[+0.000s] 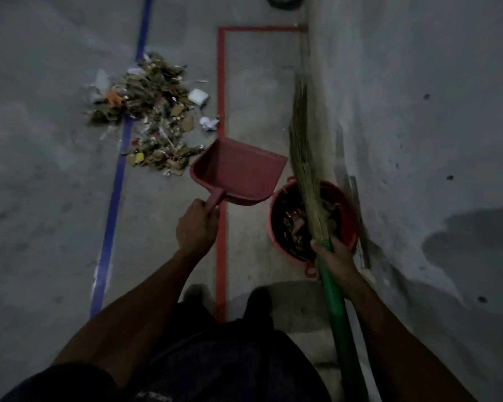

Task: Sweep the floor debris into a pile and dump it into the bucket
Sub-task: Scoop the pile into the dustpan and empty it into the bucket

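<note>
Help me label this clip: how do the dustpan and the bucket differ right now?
The dustpan is held in the air by the left hand; the bucket stands on the floor by the wall. The dustpan looks empty, while the bucket holds debris. The dustpan is flat and open-fronted, the bucket round and deep. Both are reddish plastic.

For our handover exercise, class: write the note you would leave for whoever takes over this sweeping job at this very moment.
Left hand grips the handle of the red plastic dustpan, held empty above the floor.
Right hand grips the green-handled straw broom, whose bristles pass over the red round bucket.
Bucket stands by the wall and already holds some debris.
Done: mixed pile of leaves and paper scraps gathered on the blue floor line.
Left: scoop the pile into the dustpan and dump it into the bucket.
</note>
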Demonstrator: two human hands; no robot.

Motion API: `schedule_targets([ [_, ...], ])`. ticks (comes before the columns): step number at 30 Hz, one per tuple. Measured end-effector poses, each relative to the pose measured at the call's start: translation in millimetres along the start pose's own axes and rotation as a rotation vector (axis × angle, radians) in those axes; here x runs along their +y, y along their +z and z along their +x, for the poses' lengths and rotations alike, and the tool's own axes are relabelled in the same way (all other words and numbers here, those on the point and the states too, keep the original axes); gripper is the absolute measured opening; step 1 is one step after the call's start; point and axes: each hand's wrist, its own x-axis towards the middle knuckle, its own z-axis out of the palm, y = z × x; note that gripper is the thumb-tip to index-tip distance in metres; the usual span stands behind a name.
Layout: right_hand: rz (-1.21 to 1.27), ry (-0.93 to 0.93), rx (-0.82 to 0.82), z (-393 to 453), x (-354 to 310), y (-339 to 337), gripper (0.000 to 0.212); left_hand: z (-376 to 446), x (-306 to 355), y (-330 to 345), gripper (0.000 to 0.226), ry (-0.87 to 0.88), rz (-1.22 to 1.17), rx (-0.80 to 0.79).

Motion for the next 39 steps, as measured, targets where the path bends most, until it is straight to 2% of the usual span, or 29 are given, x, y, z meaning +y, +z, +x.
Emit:
schedule_targets([
  [6,-0.137,-0.092,-0.077,8,-64,82,0.024,28,-65,-66,0.036,-0.231,-0.272,0.139],
  [12,-0.224,-0.087,-0.151,22,-136,206,0.026,81,-153,-143,0.019,-0.256,-0.544,0.209],
  [19,-0.131,0.071,-0.278,45,-258,339,0.057,135,-228,-230,0.015,-0.208,-0.494,0.246],
  [24,-0.138,0.081,-0.427,73,-340,411,0.086,181,-269,-271,0.027,-0.157,-0.446,0.288],
  [32,-0.220,0.084,-0.520,143,-424,539,0.057,286,-336,-315,0.029,-0.143,-0.392,0.275],
  [36,-0.319,0.033,-0.475,188,-466,609,0.037,352,-367,-352,0.032,-0.150,-0.318,0.196],
  [39,-0.430,0.019,-0.466,208,-503,653,0.032,397,-388,-383,0.027,-0.139,-0.207,0.100],
])
